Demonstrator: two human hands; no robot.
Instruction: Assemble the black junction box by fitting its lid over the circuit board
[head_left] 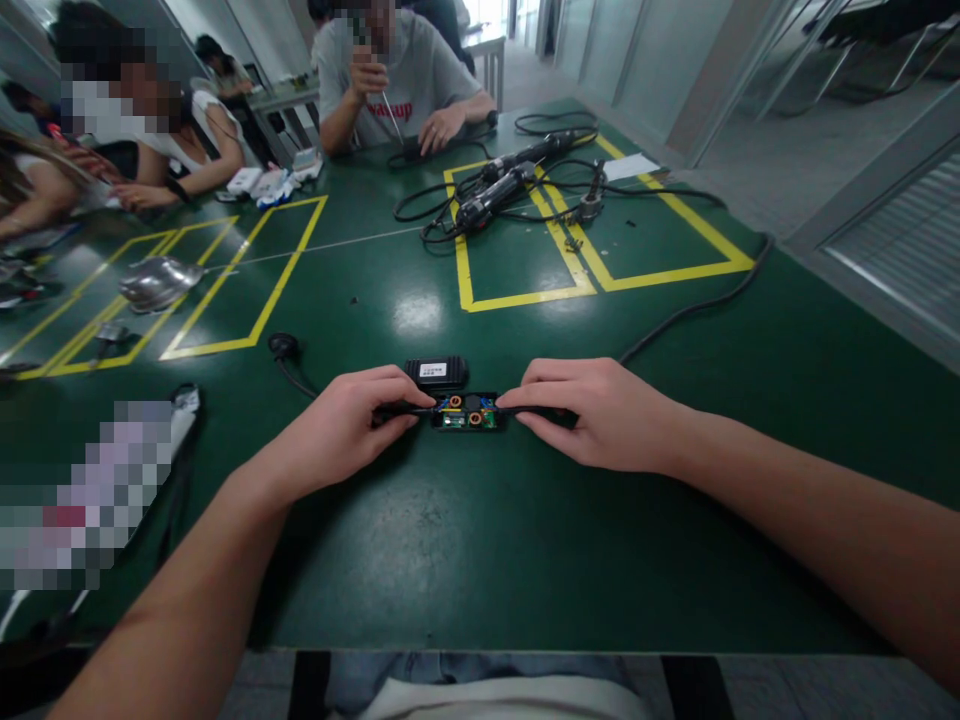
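Observation:
A small black case half (469, 428) lies on the green table with a circuit board (475, 404) inside, showing copper coils and coloured wires. Black cables run out of both its ends. My left hand (345, 420) pinches the cable at the left end, fingertips at the case edge. At the right end, my right hand (600, 415) pinches the other cable (536, 409) between thumb and fingers. Just behind the case rests a ribbed black cover (436, 372) with a white label. A black plug (283, 346) lies beyond my left hand, its cord leading toward that hand.
Black electric screwdrivers (495, 195) with tangled cords lie at the back, among yellow tape rectangles (525, 298). A metal bowl-like part (159, 282) sits at left, and a bag (97, 500) nearer. Across the table a person (409, 75) holds a tool; others sit at left.

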